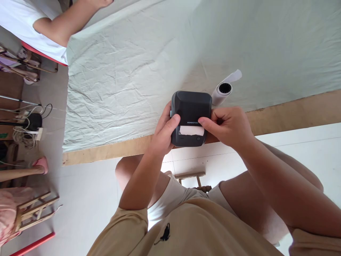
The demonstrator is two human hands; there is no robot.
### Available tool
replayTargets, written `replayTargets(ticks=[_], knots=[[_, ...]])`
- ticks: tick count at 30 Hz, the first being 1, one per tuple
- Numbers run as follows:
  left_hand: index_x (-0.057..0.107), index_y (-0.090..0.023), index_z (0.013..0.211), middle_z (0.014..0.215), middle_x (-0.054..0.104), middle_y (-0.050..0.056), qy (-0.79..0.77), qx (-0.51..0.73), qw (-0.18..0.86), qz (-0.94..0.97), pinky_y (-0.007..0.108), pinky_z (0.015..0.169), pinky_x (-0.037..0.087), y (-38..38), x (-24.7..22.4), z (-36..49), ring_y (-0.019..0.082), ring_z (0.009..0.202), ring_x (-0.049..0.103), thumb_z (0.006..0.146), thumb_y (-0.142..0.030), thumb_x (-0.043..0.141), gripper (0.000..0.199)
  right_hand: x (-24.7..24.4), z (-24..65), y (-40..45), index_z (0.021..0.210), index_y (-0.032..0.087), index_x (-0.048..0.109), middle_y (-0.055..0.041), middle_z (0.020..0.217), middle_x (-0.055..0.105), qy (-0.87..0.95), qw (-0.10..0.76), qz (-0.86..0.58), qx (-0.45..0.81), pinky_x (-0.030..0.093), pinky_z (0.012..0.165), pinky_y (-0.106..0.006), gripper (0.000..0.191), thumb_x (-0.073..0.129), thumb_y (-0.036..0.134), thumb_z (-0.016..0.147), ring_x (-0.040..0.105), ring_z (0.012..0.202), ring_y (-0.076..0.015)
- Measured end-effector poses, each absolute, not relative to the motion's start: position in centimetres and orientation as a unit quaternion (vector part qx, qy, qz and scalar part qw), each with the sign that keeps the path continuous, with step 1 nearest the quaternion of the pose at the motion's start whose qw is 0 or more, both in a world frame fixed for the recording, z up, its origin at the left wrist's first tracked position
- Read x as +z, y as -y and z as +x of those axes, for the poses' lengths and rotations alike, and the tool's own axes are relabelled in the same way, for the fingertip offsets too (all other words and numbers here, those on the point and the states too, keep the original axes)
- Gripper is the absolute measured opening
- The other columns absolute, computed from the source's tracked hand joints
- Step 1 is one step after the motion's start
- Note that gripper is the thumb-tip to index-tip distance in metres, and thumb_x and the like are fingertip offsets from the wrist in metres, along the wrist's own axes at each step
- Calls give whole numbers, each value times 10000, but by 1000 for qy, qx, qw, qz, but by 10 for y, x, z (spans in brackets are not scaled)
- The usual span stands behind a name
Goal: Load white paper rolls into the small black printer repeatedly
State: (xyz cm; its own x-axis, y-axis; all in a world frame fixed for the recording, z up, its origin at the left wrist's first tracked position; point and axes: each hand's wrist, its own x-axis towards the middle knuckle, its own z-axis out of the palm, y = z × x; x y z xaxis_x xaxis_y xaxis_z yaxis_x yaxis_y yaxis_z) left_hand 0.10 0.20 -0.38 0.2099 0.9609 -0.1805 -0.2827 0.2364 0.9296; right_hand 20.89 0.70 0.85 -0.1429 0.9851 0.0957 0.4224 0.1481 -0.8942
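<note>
Both of my hands hold a dark label printer (pixel 192 108) at the near edge of the cloth-covered table. A strip of white paper (pixel 191 130) with a ragged edge sticks out of its slot. My left hand (pixel 166 133) wraps the printer's left side, thumb on top. My right hand (pixel 230 125) grips the right side, its thumb on the cover near the slot and its fingers curled. Just beyond the right hand, a white paper roll (pixel 220 95) with a dark core lies on the cloth, its loose end sticking out.
A pale green wrinkled cloth (pixel 119 81) covers the table, with a bare wooden edge (pixel 293 110) toward me. Another person's arm (pixel 71 21) is at the upper left. Tangled cables (pixel 25 129) and a wooden stool (pixel 37 211) stand on the left.
</note>
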Motion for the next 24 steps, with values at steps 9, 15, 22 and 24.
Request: replayTargets(ticks=[9,15,22,24], knots=[[734,-265,967,986,821,38,-470,503,645,331,457,1011,718,-7,-6,9,341,1311,795,987,-757,716,493,7,218,-11,760,269,313,95,570,436,676,380,-474,418,276,488,-275,549,850,367,821,315,525,-90],[629,-260,784,685,626,0,-477,505,635,339,426,811,717,-6,-4,6,295,988,826,956,-718,788,514,10,216,-9,815,287,345,105,608,479,675,463,-461,342,301,477,-289,484,826,329,842,374,492,-98],[694,-252,904,915,800,28,-470,497,657,317,445,977,721,-10,0,13,332,1228,819,948,-718,784,477,25,218,-7,837,283,475,109,584,590,757,434,-452,187,321,494,-311,382,855,305,860,489,463,-108],[723,-249,975,1027,840,51,-470,489,662,319,462,999,718,-12,-1,15,360,1315,799,944,-776,745,528,32,215,-6,800,292,505,83,551,587,731,463,-491,95,319,490,-332,290,771,306,916,488,465,-132]])
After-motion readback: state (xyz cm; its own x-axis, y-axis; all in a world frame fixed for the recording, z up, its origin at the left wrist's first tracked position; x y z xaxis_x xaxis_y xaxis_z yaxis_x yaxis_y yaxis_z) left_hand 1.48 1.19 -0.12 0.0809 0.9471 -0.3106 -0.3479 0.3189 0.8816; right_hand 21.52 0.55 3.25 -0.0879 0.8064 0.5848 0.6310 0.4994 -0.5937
